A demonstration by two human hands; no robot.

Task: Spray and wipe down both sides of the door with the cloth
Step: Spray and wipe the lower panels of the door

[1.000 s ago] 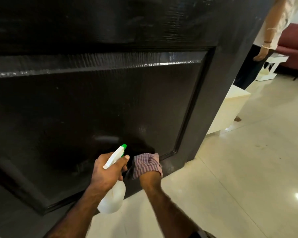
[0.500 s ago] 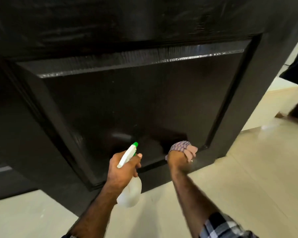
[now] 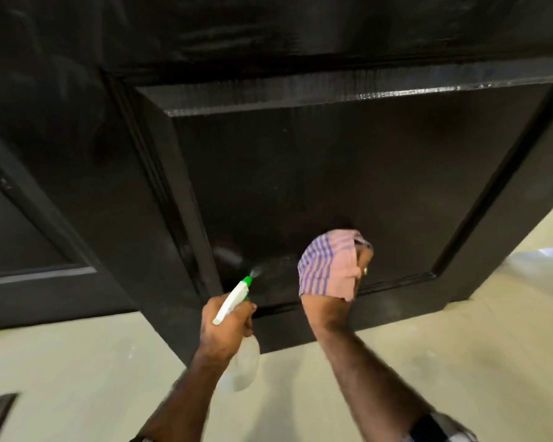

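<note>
- The door [image 3: 332, 173] is seen straight ahead of both hands, its recessed lower panel reaching down near the floor [image 3: 428, 362].
- The spray bottle [image 3: 236, 295] is gripped by the left hand [image 3: 225, 327], nozzle aimed up-right at the panel; a faint mist seems to show there.
- The cloth [image 3: 329, 266] is held in the right hand [image 3: 335, 301], against the panel just right of the nozzle, so it is judged nearer the wet patch.
</note>
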